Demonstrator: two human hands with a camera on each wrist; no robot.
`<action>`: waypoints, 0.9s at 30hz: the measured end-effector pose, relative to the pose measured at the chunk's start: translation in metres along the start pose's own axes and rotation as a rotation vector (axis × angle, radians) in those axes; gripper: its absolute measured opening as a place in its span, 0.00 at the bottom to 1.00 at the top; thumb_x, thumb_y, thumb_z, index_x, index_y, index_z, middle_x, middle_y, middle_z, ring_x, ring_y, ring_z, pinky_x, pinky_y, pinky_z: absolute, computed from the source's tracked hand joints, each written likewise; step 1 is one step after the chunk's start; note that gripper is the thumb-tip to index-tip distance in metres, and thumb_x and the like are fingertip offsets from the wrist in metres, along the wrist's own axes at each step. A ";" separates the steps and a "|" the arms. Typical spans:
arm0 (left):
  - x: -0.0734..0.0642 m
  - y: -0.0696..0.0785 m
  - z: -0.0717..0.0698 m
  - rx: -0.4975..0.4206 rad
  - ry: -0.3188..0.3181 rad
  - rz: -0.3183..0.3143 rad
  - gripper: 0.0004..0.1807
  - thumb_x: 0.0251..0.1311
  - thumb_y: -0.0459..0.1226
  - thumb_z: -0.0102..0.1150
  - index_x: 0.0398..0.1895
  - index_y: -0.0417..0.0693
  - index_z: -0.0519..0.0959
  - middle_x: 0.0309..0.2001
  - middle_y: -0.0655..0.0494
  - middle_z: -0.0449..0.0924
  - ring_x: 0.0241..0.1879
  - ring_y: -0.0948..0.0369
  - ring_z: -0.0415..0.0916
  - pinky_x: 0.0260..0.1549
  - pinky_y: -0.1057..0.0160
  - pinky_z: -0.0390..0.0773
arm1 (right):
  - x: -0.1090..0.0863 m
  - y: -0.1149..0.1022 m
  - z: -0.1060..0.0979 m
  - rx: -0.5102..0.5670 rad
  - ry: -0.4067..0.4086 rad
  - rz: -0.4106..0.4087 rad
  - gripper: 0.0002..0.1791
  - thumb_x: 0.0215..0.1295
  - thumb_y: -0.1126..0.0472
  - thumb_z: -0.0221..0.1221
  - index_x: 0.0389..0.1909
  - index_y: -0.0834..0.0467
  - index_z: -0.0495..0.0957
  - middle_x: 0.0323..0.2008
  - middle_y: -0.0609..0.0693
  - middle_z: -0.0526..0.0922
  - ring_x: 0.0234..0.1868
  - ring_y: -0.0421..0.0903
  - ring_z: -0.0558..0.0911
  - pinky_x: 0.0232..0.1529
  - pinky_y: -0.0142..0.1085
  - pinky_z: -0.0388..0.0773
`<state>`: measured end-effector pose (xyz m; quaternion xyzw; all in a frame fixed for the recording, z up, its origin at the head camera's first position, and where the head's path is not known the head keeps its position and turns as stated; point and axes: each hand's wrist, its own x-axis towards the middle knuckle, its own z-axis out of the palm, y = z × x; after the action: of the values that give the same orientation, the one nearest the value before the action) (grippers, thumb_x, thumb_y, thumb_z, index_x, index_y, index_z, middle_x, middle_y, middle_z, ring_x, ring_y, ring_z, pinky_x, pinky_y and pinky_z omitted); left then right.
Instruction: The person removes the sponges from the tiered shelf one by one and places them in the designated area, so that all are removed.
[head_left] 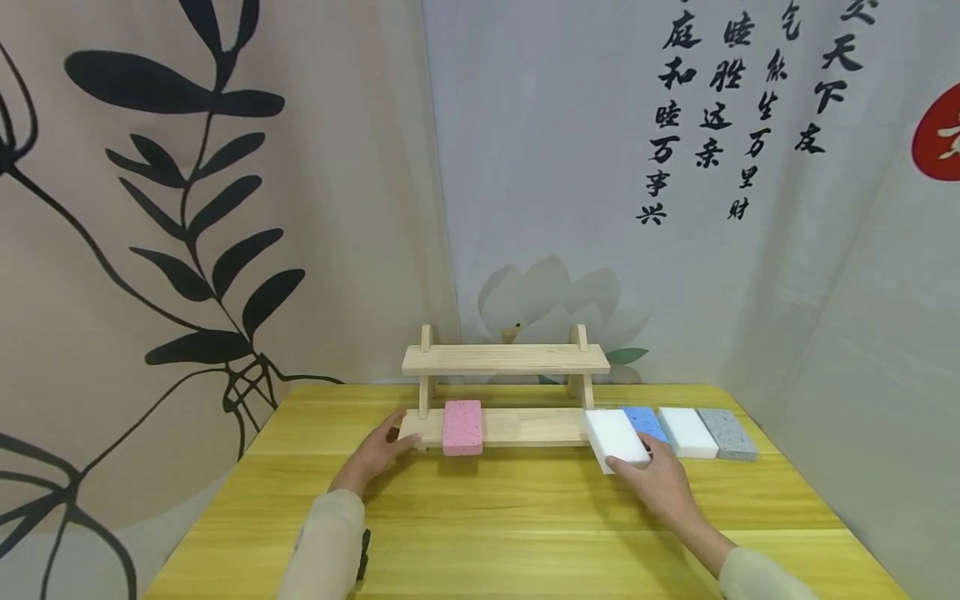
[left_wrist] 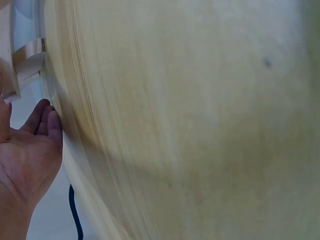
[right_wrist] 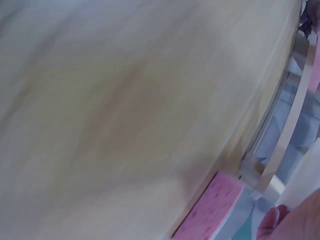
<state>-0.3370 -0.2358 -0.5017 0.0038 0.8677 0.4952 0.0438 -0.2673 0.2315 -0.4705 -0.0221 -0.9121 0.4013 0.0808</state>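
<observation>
A two-tier wooden rack (head_left: 506, 359) stands towards the back of the table. My left hand (head_left: 377, 451) grips the left end of its lower board (head_left: 534, 427), thumb at the front. A pink sponge (head_left: 462, 427) lies on that board, near its left side. Pinched in my right hand (head_left: 662, 481) is a white sponge (head_left: 617, 437), tilted at the board's right end. In the left wrist view my left hand (left_wrist: 30, 155) shows its palm. Only part of my right hand (right_wrist: 295, 220) enters the right wrist view, beside the white sponge (right_wrist: 304, 175).
Right of the rack lie a blue sponge (head_left: 643, 422), partly covered by the held one, another white sponge (head_left: 687, 432) and a grey sponge (head_left: 727, 434). A pink-faced block (right_wrist: 210, 210) shows low in the right wrist view. A printed curtain (head_left: 360, 208) hangs behind the table (head_left: 480, 533).
</observation>
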 end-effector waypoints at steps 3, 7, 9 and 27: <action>0.000 0.001 0.000 -0.008 0.001 -0.002 0.45 0.65 0.56 0.59 0.79 0.51 0.52 0.69 0.30 0.60 0.68 0.35 0.59 0.62 0.36 0.64 | -0.002 0.007 -0.008 -0.028 -0.009 0.032 0.54 0.61 0.36 0.64 0.72 0.71 0.55 0.67 0.74 0.60 0.63 0.69 0.67 0.61 0.61 0.66; 0.003 -0.001 0.001 -0.017 -0.004 0.000 0.47 0.64 0.58 0.60 0.79 0.50 0.51 0.68 0.30 0.60 0.66 0.35 0.60 0.61 0.37 0.66 | -0.005 0.016 -0.018 -0.052 0.000 0.051 0.54 0.60 0.36 0.65 0.72 0.71 0.55 0.65 0.75 0.61 0.61 0.69 0.68 0.60 0.60 0.67; 0.005 -0.004 0.001 -0.024 -0.004 -0.010 0.49 0.63 0.59 0.61 0.79 0.52 0.51 0.69 0.31 0.60 0.68 0.36 0.58 0.63 0.37 0.62 | -0.006 0.020 -0.023 -0.053 0.004 0.050 0.54 0.61 0.37 0.65 0.72 0.72 0.55 0.65 0.75 0.62 0.61 0.69 0.68 0.59 0.60 0.67; 0.003 -0.002 0.002 -0.020 0.002 -0.004 0.45 0.66 0.55 0.59 0.79 0.51 0.51 0.66 0.32 0.64 0.63 0.38 0.64 0.60 0.37 0.67 | -0.009 0.059 -0.063 -0.056 -0.005 0.095 0.56 0.62 0.36 0.63 0.72 0.74 0.49 0.68 0.78 0.56 0.65 0.72 0.63 0.63 0.63 0.63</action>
<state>-0.3395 -0.2354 -0.5047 0.0011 0.8626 0.5039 0.0440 -0.2489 0.3167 -0.4730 -0.0665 -0.9211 0.3792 0.0587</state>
